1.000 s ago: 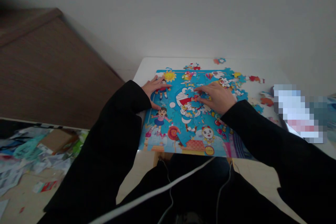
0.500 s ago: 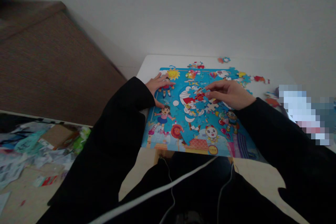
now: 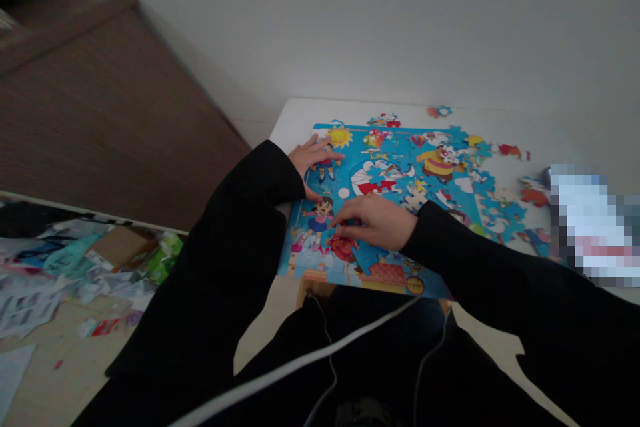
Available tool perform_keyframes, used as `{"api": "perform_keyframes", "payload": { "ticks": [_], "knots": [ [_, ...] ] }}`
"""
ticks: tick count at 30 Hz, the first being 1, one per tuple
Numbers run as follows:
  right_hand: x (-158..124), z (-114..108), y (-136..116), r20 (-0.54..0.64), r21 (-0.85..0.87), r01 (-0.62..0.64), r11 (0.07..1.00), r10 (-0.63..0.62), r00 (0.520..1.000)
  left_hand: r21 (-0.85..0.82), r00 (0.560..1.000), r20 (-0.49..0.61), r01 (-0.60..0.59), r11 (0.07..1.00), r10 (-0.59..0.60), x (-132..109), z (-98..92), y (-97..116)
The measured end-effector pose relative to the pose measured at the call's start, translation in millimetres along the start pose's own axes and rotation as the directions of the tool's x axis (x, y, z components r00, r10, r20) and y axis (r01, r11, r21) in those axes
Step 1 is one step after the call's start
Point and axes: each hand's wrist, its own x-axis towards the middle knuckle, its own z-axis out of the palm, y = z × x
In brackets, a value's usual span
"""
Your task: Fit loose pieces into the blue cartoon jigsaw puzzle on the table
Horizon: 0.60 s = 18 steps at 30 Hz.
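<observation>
A blue cartoon jigsaw puzzle [image 3: 353, 153] lies on the white table, largely joined, with loose pieces on top of its middle. My left hand [image 3: 313, 163] rests flat on its left edge, fingers spread, beside the figure in red. Over the lower left part is my right hand [image 3: 373, 220], thumb and fingers drawn together near the red spiral shape [image 3: 343, 247]. Whatever is between those fingertips is too small or hidden to make out. A pale loose puzzle piece [image 3: 415, 199] lies right of the central cat figure.
Loose puzzle pieces [image 3: 505, 213] spread along the puzzle's right side, and a few lie behind it on the white table [image 3: 295, 117]. A pixelated object [image 3: 590, 220] stands at the right. A brown cabinet [image 3: 100, 100] is at the left, above floor clutter [image 3: 115, 257]. A white cable [image 3: 310, 360] crosses my lap.
My right hand has moved from the puzzle's centre toward me and left, to the red spiral shape. My left hand stays on the left edge. The view has shifted slightly.
</observation>
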Motion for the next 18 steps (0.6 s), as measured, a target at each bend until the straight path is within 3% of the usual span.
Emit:
{"api": "perform_keyframes", "payload": {
  "ticks": [9,18],
  "knots": [
    [-1.8,-3.8,-2.8,0.024,0.063,-0.011,0.998,0.009,1.0,-0.023,1.0,0.002,0.011,1.0,-0.011,-1.4,-0.6,1.5],
    [-2.8,3.9,-3.2,-0.007,-0.038,-0.017,0.999,0.016,1.0,-0.01,0.999,0.014,0.033,0.999,-0.033,-1.7,-0.8,3.3]
  ]
}}
